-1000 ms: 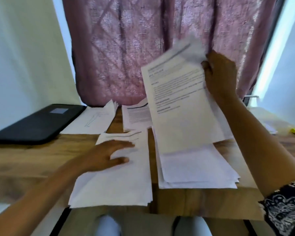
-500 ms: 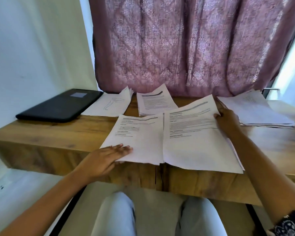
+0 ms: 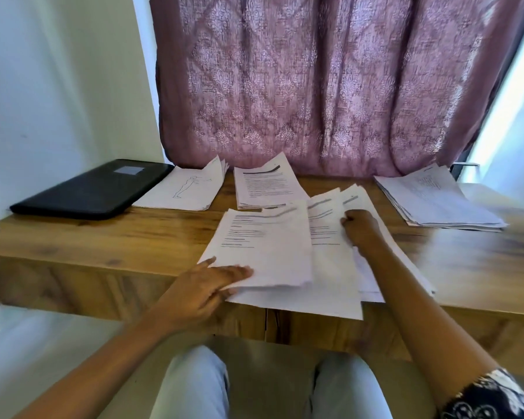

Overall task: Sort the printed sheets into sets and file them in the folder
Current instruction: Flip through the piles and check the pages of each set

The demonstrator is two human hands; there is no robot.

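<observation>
two hands, one folder, four groups of printed sheets, all on one counter (image 3: 73,237). three groups lie along the back. the drawing stack (image 3: 188,189), topped by a line figure, is just right of the folder. the text stack (image 3: 266,186), with a dark header bar, lies beside it. the right stack (image 3: 436,198), thicker and loosely squared, lies well apart at the right. the fourth group, the front sheets (image 3: 266,243), lies at the near edge in the middle, fanned into three overlapping layers. each layer is white with short blurred lines of black print under a grey bar, and the near edge hangs slightly over the counter's lip.

the left hand (image 3: 206,285) lies on the fan's near left corner, fingers (image 3: 239,272) straight and close together, flat on the paper, gripping nothing. the right hand (image 3: 360,231) sits on the fan's right layers, fingers curled narrow with tips at the paper. whether they pinch a sheet cannot be told through the blur.

the folder (image 3: 94,189) is black, flat and closed, rectangular with rounded corners, with a pale grey label patch near its far end. it lies at the counter's far left, apart from both hands. the counter is thick, grained, warm brown wood. behind it hangs one mauve curtain (image 3: 315,86) woven with a pale diamond pattern.
</observation>
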